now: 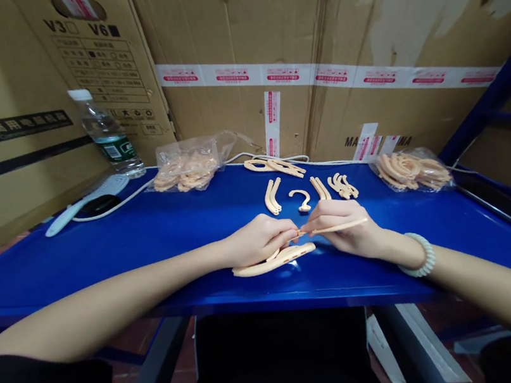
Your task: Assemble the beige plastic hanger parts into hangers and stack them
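Over the blue table (185, 234), my left hand (252, 240) is closed, its fingertips pinching a small peach plastic part that I cannot fully make out. Tip to tip with it, my right hand (345, 229) is closed around a slim peach plastic hanger arm (342, 226), whose end sticks out over the palm. Below my left hand is a curved hanger piece (273, 262) with slots along its edge; fingers partly cover it. Just beyond the hands lie a hanger hook (301, 199), a pair of curved arms (273, 196) and straighter arms (320, 188), partly behind my right hand.
Farther back are more hooks (344, 186), flat hanger pieces (274, 167), and bags of parts at left (187, 166) and right (410, 169). A water bottle (108, 137), a pale-blue brush (88, 200) and a white cable (250, 155) lie near cardboard boxes (221, 24).
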